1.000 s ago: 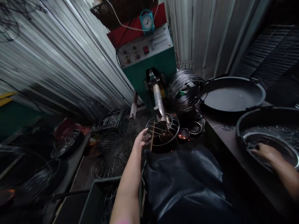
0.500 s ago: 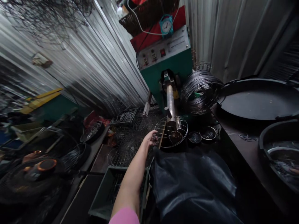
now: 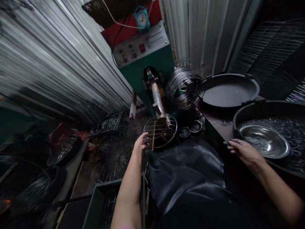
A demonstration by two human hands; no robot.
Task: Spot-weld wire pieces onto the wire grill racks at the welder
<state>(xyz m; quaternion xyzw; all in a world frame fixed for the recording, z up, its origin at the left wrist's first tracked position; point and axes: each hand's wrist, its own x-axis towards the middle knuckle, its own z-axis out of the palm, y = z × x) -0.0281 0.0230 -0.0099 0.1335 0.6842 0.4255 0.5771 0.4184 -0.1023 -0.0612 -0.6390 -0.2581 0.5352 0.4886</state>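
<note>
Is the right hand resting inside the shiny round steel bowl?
No, the right hand is outside the shiny round steel bowl, at the near rim of the big dark basin that holds it.

The left side of the scene is motion-blurred and dark. The large black basin (image 3: 271,111) is cut off at the right edge. Control panel (image 3: 140,47) labels are too small to read.

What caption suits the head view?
Left hand grips a round wire rack under the machine's arm; right hand hovers beside it.
</note>
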